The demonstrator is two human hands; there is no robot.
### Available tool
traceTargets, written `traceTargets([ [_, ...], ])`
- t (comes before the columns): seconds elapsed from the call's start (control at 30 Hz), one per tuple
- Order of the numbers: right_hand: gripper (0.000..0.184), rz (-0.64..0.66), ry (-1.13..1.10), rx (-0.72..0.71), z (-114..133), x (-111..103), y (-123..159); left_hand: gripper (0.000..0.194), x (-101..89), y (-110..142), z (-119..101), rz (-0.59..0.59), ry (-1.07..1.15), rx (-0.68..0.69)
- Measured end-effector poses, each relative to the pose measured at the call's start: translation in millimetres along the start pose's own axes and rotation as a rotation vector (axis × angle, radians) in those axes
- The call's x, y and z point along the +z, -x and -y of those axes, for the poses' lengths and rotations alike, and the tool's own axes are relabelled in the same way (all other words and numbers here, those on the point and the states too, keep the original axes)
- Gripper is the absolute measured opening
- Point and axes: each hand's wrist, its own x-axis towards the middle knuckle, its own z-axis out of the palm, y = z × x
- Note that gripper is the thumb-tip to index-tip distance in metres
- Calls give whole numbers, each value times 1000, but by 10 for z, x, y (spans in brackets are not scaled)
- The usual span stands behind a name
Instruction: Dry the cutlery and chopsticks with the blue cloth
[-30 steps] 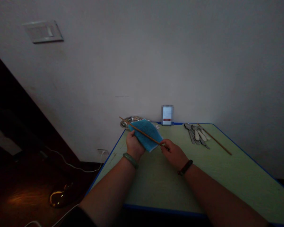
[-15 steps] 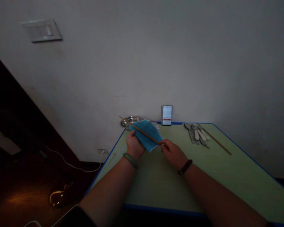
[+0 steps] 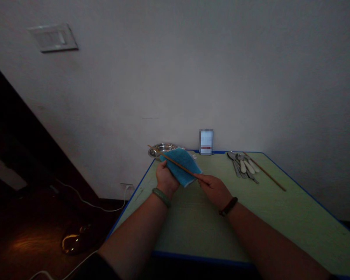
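A blue cloth [image 3: 182,167] is spread over my left hand [image 3: 166,179], whose thumb presses its near edge; the other fingers are hidden beneath it. Across the cloth lies a thin wooden chopstick [image 3: 175,161], slanting from upper left to lower right. My right hand [image 3: 214,189] pinches the chopstick's lower right end between thumb and fingers. Both hands are held above the green table. The chopstick's far tip sticks out past the cloth, in front of a shiny metal bowl [image 3: 166,146] at the table's back left corner.
Several spoons and forks [image 3: 243,165], some with white handles, lie in a pile at the back right. Beside them rests another chopstick [image 3: 265,172]. A phone [image 3: 206,142] leans on the wall behind the green table [image 3: 204,229]. A white cable [image 3: 87,206] hangs at left.
My right hand has shifted its fingers slightly along the chopstick, covering more of its end. The cloth and my left hand stay nearly in place.
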Motion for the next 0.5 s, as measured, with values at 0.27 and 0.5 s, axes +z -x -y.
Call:
traceTargets([
  [0.27,36,9,3,77,27,1,8,54,2,24,-5,-6,-19,-21],
  [0.5,35,16,20,153,23,-16,12,52,57,78,-26,-11,-13,-29],
])
